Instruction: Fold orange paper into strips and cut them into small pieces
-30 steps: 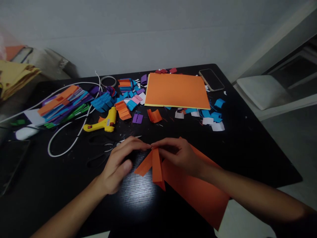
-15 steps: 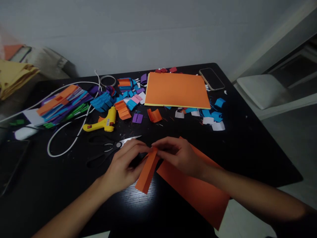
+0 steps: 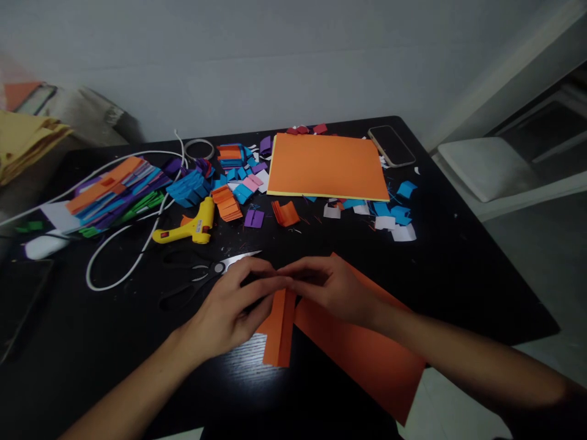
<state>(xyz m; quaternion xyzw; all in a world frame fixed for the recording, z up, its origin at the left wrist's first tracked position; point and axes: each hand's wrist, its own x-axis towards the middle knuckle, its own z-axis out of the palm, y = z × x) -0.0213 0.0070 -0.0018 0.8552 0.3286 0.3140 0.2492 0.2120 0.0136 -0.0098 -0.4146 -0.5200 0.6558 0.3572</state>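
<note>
Between both hands hangs a folded orange paper strip [image 3: 280, 336], its creased lower end pointing toward me. My left hand [image 3: 236, 305] pinches its upper end with fingers bent over it. My right hand [image 3: 332, 287] holds the same end from the right, fingertips meeting those of the left hand. Under my right forearm lies a larger orange sheet [image 3: 367, 360]. Black-handled scissors [image 3: 219, 267] rest just left of my left hand, blades partly behind its fingers.
A yellow glue gun [image 3: 197, 227] and a looped white cable [image 3: 92, 269] are at the left. Behind are folded paper pieces [image 3: 190, 188], a stack of orange sheets [image 3: 328, 166] and a phone [image 3: 392, 145] near the back right corner.
The orange strip has turned more upright, and its lower end has shifted right and spread wider. My left fingers have moved over its top end. My right hand has barely moved.
</note>
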